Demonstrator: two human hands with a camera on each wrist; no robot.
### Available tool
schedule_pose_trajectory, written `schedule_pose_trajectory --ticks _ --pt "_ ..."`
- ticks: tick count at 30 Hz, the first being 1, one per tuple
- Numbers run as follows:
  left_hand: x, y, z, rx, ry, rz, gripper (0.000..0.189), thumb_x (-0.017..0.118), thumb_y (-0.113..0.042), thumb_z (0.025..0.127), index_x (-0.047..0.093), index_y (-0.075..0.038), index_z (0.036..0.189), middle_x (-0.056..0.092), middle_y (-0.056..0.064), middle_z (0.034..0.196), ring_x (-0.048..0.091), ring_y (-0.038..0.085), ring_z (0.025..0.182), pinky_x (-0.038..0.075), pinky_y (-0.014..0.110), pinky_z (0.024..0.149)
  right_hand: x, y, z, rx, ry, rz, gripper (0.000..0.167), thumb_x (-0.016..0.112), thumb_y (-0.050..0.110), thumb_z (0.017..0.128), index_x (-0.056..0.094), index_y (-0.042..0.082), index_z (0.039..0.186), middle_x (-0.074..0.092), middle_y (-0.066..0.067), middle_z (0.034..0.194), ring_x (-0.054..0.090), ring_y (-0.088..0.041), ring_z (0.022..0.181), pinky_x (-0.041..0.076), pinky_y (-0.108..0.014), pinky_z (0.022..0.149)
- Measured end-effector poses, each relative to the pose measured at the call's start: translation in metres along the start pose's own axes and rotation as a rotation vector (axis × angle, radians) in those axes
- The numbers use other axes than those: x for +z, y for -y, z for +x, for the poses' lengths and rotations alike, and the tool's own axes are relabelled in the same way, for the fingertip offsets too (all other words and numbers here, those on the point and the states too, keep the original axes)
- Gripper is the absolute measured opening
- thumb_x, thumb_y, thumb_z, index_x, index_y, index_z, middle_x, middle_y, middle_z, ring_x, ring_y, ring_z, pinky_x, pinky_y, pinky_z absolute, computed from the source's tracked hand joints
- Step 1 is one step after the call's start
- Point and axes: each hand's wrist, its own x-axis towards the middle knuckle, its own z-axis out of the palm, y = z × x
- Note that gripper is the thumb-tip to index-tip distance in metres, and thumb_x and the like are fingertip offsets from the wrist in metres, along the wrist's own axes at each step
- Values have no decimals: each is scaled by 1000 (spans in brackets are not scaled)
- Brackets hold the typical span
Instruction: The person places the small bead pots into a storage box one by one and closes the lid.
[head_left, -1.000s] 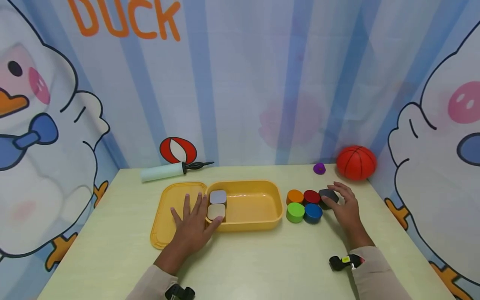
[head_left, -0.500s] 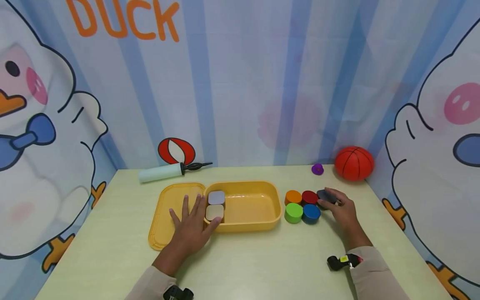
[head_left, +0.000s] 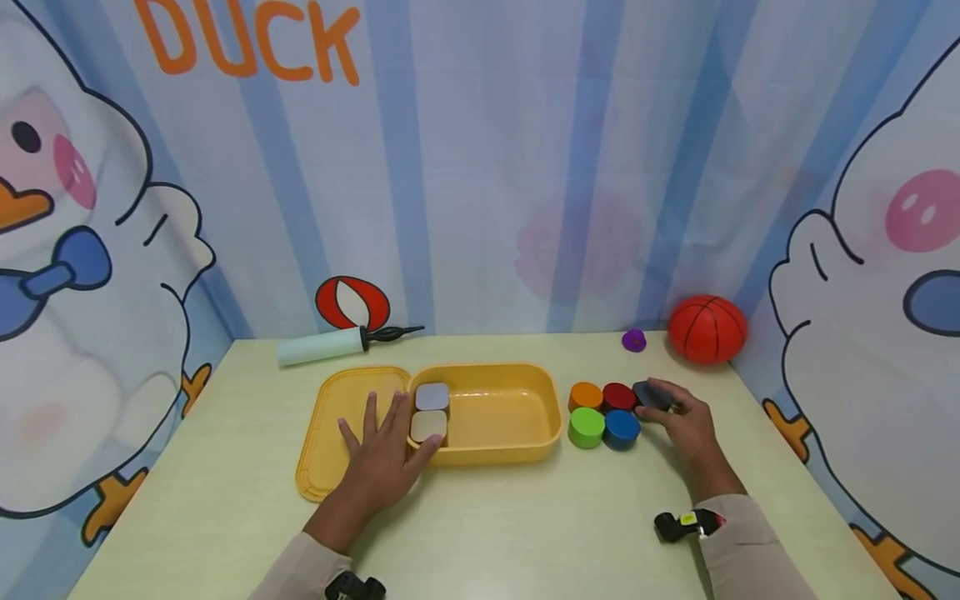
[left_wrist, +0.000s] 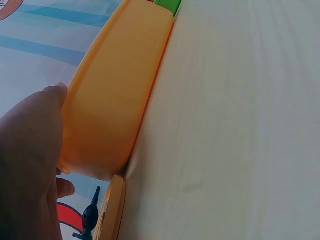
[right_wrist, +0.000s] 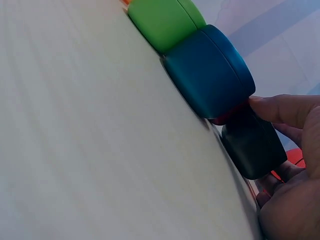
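My right hand point(head_left: 692, 429) pinches a dark grey small lidded box point(head_left: 651, 395) between thumb and fingers. In the right wrist view this grey box point(right_wrist: 252, 142) looks tilted beside a blue round box point(right_wrist: 210, 72). Near it stand red point(head_left: 618, 397), orange point(head_left: 585, 395) and green point(head_left: 587, 427) small round boxes. My left hand point(head_left: 378, 462) lies with fingers spread over the yellow lid point(head_left: 318, 471), its thumb at the rim of a yellow rectangular container point(head_left: 502, 456). A lavender box point(head_left: 432, 396) and a beige box point(head_left: 428, 425) sit in that container's left end.
A pale green hand pump point(head_left: 322, 345) lies at the table's back left. Toward the back right are a purple small object point(head_left: 633, 340) and a red ball point(head_left: 707, 330) with black lines. Behind the table point(head_left: 517, 533) hangs a striped curtain with duck drawings.
My right thumb and fingers have closed round the dark grey box, which now tilts a little. The left hand stays in place.
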Motion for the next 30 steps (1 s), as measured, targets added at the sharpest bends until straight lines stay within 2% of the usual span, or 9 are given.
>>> schedule_pose_trajectory --ticks 8,21,30 --pt "0 1 0 -6 7 -2 96 45 -73 108 15 -14 177 23 15 183 -1 52 171 -15 90 119 1 0 2 -17 -5 -11 61 78 8 99 58 7 157 42 -19 174 31 -42 163 29 -61 134" --pt "-3 -3 0 -13 15 -12 96 46 -72 108 14 -14 177 20 16 183 -2 52 171 -16 90 119 -1 -1 2 -25 -13 -28 55 72 9 103 59 7 156 41 -19 174 31 -43 162 33 -59 131" --pt "-3 -3 0 -19 21 -2 96 46 -72 108 15 -13 177 20 16 183 -1 51 171 -14 90 119 -2 -1 0 -93 -86 -4 53 76 11 102 63 7 153 45 -17 172 35 -40 163 35 -61 132"
